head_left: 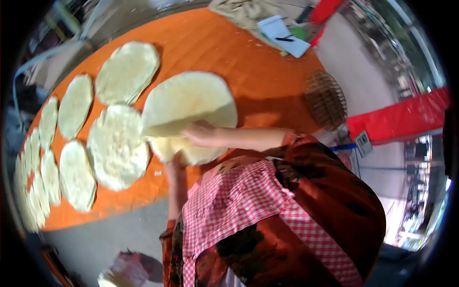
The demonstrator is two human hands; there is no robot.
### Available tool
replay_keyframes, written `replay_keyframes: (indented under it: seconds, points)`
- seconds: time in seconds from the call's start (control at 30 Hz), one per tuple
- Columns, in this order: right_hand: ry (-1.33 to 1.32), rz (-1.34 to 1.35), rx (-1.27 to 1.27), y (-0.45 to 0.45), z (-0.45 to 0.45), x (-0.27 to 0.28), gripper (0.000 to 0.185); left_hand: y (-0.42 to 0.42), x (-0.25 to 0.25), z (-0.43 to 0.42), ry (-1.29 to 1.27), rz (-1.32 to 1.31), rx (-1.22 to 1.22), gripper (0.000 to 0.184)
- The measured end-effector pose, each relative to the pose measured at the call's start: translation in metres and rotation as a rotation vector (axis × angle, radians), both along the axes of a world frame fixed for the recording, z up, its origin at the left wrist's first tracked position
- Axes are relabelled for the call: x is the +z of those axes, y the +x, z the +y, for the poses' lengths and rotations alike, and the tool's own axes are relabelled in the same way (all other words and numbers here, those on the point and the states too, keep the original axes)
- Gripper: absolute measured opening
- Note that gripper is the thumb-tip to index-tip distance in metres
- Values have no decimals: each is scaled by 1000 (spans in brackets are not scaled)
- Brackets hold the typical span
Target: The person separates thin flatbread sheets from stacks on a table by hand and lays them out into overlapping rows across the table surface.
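A large, pale round flatbread [191, 93] lies on the orange table, directly in front of me. Its near part is lifted or folded into a shaded ridge, and a yellower surface shows below that. My right hand [202, 133] is closed on the bread at this ridge, its fingertips partly hidden. Lower down, my left hand [176, 161] grips the near edge of the bread; its fingers are blurred and partly covered. Close to the left hand lies another round flatbread [118, 147] with an uneven surface.
More flatbreads, such as an oval-looking stack [127, 71], spread over the left of the orange table [267, 76]. A woven basket [326, 100] sits at the right edge. A notepad [294, 45] with a black pen and a cloth [244, 13] lie at the far edge.
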State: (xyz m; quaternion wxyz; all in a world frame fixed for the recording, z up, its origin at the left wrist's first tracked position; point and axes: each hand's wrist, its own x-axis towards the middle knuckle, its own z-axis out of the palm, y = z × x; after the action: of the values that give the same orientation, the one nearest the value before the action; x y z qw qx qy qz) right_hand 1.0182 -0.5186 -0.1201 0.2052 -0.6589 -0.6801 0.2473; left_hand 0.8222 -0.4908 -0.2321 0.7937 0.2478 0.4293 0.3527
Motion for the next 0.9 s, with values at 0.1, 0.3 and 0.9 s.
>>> replay_keyframes:
  seconds: [0.1,0.3,0.9]
  points:
    - [54,112,-194,63,36,77,16,-53,-25,28,229,165,-163,44]
    - [208,703,-688,275,-53,147,36,-61,42,10,-204,-294,-85,51]
    - [-49,304,-33,-53,-22,7,67,-12,96,-16,40,33,-53,36]
